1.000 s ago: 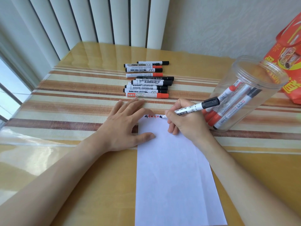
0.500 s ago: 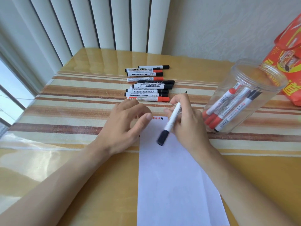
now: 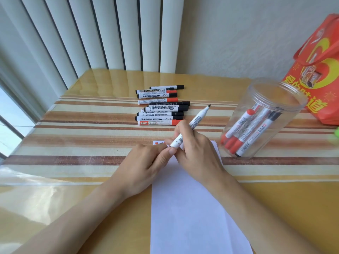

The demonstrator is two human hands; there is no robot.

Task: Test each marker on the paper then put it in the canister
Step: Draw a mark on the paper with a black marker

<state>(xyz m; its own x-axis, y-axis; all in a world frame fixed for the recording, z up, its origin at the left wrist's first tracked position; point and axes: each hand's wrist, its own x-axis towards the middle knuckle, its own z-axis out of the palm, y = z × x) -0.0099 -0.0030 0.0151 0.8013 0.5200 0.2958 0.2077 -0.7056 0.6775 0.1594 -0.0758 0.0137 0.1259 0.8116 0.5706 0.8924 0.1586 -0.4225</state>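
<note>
My right hand (image 3: 199, 153) grips a white whiteboard marker (image 3: 197, 120) above the top edge of the white paper (image 3: 187, 208). Its bare black tip points up and to the right, away from me. My left hand (image 3: 141, 167) pinches the marker's lower end, and my fingers hide that end. Small red and black test marks (image 3: 158, 143) show at the paper's top left corner. The clear plastic canister (image 3: 291, 105) stands open to the right, holding several red and black markers (image 3: 244, 132). Behind my hands, several capped markers (image 3: 161, 107) lie in a row.
A striped runner under a clear sheet covers the yellow table (image 3: 64, 208). A red gift bag (image 3: 322, 74) stands behind the canister at the far right. Vertical blinds (image 3: 91, 33) and a wall close off the table's far side. Something green (image 3: 336, 133) shows at the right edge.
My right hand lifted the marker off the paper and turned it around, so the tip now points away. My left hand left the paper and closed on the end where the black cap sat.
</note>
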